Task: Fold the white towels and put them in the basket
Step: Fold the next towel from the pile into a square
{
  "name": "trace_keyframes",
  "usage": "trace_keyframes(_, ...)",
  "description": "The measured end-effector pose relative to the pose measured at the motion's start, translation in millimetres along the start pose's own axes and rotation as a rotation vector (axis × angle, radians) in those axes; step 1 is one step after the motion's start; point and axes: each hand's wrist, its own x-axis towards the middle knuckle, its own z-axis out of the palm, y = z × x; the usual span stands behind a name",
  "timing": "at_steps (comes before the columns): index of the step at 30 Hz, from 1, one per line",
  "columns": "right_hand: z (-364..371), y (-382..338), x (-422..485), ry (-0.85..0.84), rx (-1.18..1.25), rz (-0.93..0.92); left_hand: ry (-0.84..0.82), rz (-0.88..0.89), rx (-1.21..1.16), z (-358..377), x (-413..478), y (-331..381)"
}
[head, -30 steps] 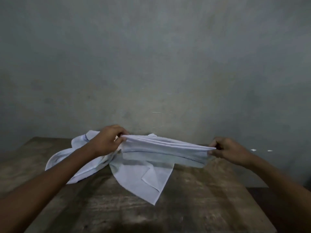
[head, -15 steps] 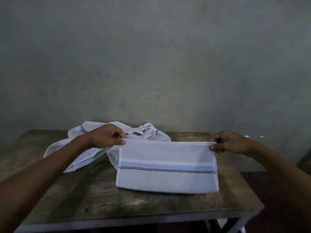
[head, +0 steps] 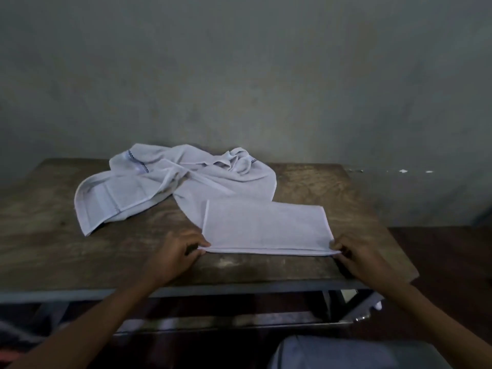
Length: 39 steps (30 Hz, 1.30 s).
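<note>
A folded white towel (head: 266, 227) lies flat as a neat rectangle on the wooden table (head: 53, 235), right of centre. My left hand (head: 175, 254) pinches its near left corner. My right hand (head: 356, 258) pinches its near right corner. Both corners sit at the towel's front edge, close to the table's front. Behind it, a crumpled heap of white towels (head: 170, 182) with dark checked trim spreads across the back of the table. No basket shows in the head view.
A bare grey wall rises right behind the table. The table's metal frame (head: 239, 288) runs along the front, with a leg at the right. A pale grey object (head: 346, 352) sits low at the bottom right. Dark floor lies to the right.
Both hands brought the towel's far edge toward me and laid it on the near edge, hiding the checked stripe. The view tilted down and now shows the table's front frame.
</note>
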Motion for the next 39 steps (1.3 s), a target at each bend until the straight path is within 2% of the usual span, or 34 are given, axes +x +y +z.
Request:
trace_keyframes(5, -4.6, -3.2, -14.8, -0.035, -0.075, -0.070, -0.041, -0.077, -0.002, -3.6, -5.2, 3.0)
trace_keyframes(10, 14.0, -55.3, 34.3, 0.158, -0.116, -0.097, 0.133, -0.143, 0.124, 8.3, 31.5, 36.1)
trace_keyframes(12, 37.8, -75.0, 63.6, 0.152, -0.153, -0.045, 0.115, -0.158, 0.154, 27.2, 54.5, 56.0)
trace_keyframes(16, 79.2, -82.5, 89.4, -0.101, -0.240, 0.149, -0.058, -0.198, 0.326, 64.6, 70.7, 60.4)
trace_keyframes(18, 83.0, -67.3, 82.9, -0.193, -0.272, 0.213, -0.064, -0.206, 0.423, 70.8, 64.3, 51.0)
trace_keyframes(24, 53.5, -28.3, 61.7, -0.218, -0.324, 0.418, -0.047, -0.324, 0.459, 55.6, 36.4, 33.5)
trace_keyframes(26, 49.5, -29.1, 65.0, -0.139, -0.385, 0.456, 0.002, -0.408, 0.417, 50.8, 22.4, 31.1)
trace_keyframes(28, 48.9, -45.5, 79.8, -0.017, -0.477, 0.383, 0.079, -0.523, 0.343, 43.2, 8.5, 33.5)
trace_keyframes(30, 52.3, -74.1, 106.0, 0.001, -0.458, 0.264, 0.198, -0.623, 0.283, 36.9, -2.3, 37.9)
trace_keyframes(32, 61.3, -108.6, 137.1, -0.069, -0.374, 0.105, 0.246, -0.710, 0.213, 31.1, -5.8, 44.1)
trace_keyframes(35, 81.4, -152.0, 181.9, -0.213, -0.252, -0.095, 0.214, -0.795, 0.086, 29.3, -2.7, 44.6)
trace_keyframes(37, 96.9, -171.1, 206.9, -0.363, -0.232, -0.132, 0.194, -0.797, 0.068, 28.5, 1.7, 43.2)
trace_keyframes(39, 109.0, -183.7, 225.8, -0.514, -0.318, -0.135, 0.141, -0.828, 0.093, 26.9, 6.7, 42.6)
